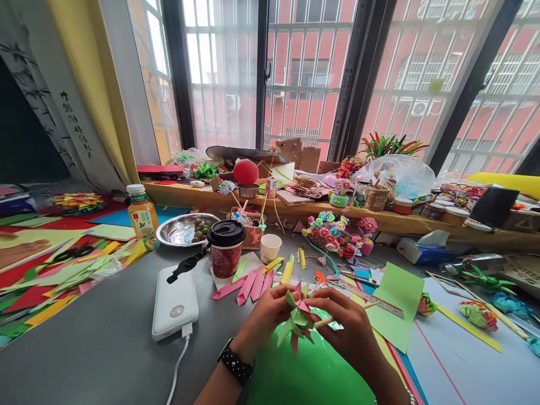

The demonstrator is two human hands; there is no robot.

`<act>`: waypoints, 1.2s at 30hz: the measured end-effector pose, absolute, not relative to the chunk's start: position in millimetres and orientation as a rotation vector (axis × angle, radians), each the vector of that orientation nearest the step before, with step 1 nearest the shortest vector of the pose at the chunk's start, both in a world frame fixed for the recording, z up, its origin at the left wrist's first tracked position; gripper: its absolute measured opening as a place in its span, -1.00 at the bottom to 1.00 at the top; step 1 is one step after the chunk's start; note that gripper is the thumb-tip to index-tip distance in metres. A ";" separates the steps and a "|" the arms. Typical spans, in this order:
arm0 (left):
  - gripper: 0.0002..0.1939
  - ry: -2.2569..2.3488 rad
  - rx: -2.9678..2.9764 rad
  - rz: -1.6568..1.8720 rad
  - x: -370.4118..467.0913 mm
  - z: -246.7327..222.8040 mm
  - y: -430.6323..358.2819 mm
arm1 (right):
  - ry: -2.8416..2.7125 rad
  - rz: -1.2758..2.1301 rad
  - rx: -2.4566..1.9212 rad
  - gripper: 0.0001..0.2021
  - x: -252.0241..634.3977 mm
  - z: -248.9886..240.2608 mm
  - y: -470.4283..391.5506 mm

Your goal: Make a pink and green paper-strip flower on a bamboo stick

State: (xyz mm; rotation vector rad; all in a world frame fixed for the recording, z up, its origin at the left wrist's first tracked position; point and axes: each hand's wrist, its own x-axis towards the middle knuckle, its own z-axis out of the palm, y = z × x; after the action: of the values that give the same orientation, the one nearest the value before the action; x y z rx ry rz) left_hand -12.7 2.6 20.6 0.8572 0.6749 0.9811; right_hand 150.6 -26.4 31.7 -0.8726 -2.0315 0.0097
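A folded paper flower (298, 318) with pale green and pink pointed petals is held up in front of me, above a shiny green rounded surface (304, 371). My left hand (270, 312) pinches its left side, thumb and fingertips on the petals. On the other side, my right hand (343, 318) closes its fingertips on a pink petal near the top. A thin wooden stick (324, 322) passes through the fingers of my right hand and sticks out to the right. Folded pink paper strips (250, 286) lie just beyond my left hand. The flower's underside is partly hidden.
Left of my hands are a white power bank (175, 304) with a cable, a lidded red cup (226, 250), a paper cup (270, 248) and a metal dish (181, 230). On the right lie a green sheet (399, 304), a ruler (375, 301) and finished paper flowers (478, 315).
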 end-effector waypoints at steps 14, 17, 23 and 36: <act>-0.79 0.585 1.053 0.614 -15.1 14.2 2.1 | -1.958 0.463 -0.968 -0.83 158.0 30.0 -20.8; -0.80 0.596 1.005 0.643 -14.5 12.4 0.3 | -1.913 0.522 -0.975 -0.85 157.2 31.2 -20.8; -0.73 0.574 0.832 0.815 -18.8 12.2 4.7 | -1.794 0.389 -0.972 -0.85 159.5 30.5 -18.3; -0.66 0.527 0.800 0.984 -22.7 15.7 12.9 | -1.813 0.236 -0.996 -0.89 165.9 30.6 -14.9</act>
State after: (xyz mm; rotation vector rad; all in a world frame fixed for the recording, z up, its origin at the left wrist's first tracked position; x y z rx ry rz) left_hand -22.7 12.9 15.7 0.8002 0.5272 0.9844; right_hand 165.9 -14.9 30.6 -0.9961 -1.8133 0.2358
